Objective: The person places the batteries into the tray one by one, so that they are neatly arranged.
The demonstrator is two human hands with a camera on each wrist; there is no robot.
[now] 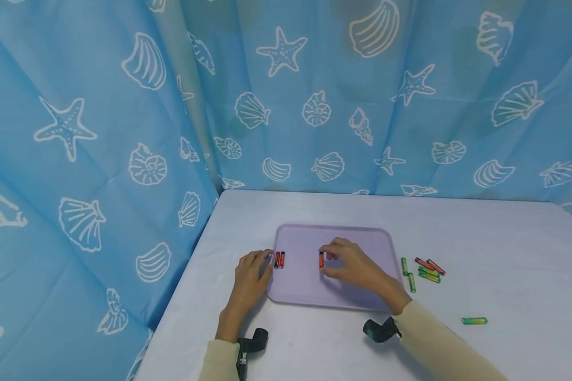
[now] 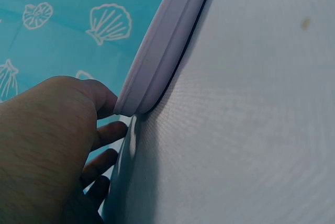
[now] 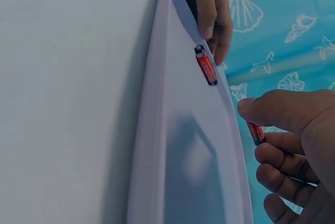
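A lilac tray point(image 1: 300, 293) lies on the white table. My right hand point(image 1: 355, 264) is over its middle and pinches a red battery point(image 1: 321, 260) by its ends between thumb and fingers; the right wrist view shows this battery point(image 3: 255, 133) behind the thumb, its other fingers loosely bent. Two more red batteries point(image 1: 279, 260) lie side by side inside the tray near its left edge. Beside that edge rests my left hand point(image 1: 250, 278), fingers relaxed and spread. In the left wrist view its thumb point(image 2: 104, 98) touches the tray's rim point(image 2: 157, 51).
Right of the tray lie several green batteries point(image 1: 412, 282) and two red batteries point(image 1: 436, 266) in a loose group. One green battery point(image 1: 474, 320) lies apart, nearer the front right. A blue curtain point(image 1: 291, 106) with shell prints hangs behind and left of the table point(image 1: 505, 254).
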